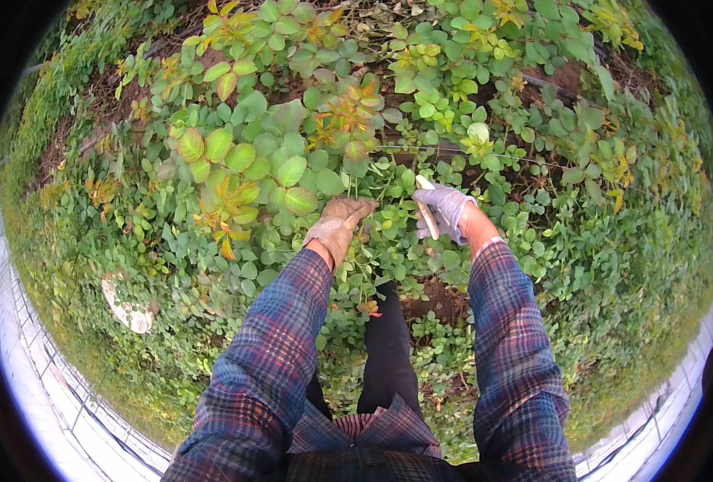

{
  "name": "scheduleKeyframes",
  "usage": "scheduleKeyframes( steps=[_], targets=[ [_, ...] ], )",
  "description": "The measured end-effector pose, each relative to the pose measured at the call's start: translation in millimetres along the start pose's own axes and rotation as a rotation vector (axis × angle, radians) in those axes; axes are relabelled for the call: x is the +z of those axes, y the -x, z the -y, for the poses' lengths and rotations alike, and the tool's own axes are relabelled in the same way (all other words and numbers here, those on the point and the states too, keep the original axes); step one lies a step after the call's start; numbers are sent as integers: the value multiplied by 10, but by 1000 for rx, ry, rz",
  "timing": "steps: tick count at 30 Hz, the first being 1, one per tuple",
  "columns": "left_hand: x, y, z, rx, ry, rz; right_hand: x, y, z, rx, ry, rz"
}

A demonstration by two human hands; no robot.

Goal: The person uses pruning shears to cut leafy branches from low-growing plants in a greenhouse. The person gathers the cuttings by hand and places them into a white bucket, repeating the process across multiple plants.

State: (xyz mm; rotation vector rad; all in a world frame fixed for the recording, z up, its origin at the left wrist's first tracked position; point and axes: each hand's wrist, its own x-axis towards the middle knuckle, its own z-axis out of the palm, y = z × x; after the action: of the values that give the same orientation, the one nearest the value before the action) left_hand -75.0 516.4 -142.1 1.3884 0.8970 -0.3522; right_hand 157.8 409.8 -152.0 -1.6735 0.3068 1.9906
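My left hand (339, 226), in a tan work glove, is closed around thin green stems (350, 188) of a rose bush. Large rose leaves (290, 172), some edged in red, spread just above and left of that fist. To its right, my right hand (447, 208) wears a pale grey-lavender glove and grips a tool with white handles (432, 224), which looks like hand pruners. The tool's working end cannot be made out. Small-leaved rose shoots (392, 211) fill the gap between the hands, which are apart.
A thin wire (441, 148) runs across the foliage beyond my hands. Reddish young shoots (341, 120) stand ahead. Bare soil (438, 301) shows beside my dark-trousered leg (386, 355). A pale, dirt-marked object (126, 304) lies among leaves at left. Pale sheeting (49, 385) borders the lower left.
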Motion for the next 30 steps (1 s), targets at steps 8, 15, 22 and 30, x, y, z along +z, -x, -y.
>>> scheduleKeyframes(
  steps=[8, 15, 22, 30],
  targets=[
    [-104, 129, -197, -99, 90, -18, -170, -100, 200, 101, 66, 92],
    [-115, 104, -162, -201, 395, 6, -243, -10, 304, 134, 202, 106],
    [-113, 95, -33, -180, 559, -31, -295, -21, 325, 113, 225, 164],
    [-126, 36, 134, 50, 344, 1, -268, -168, 33, 111, -142, 228]
  ],
)
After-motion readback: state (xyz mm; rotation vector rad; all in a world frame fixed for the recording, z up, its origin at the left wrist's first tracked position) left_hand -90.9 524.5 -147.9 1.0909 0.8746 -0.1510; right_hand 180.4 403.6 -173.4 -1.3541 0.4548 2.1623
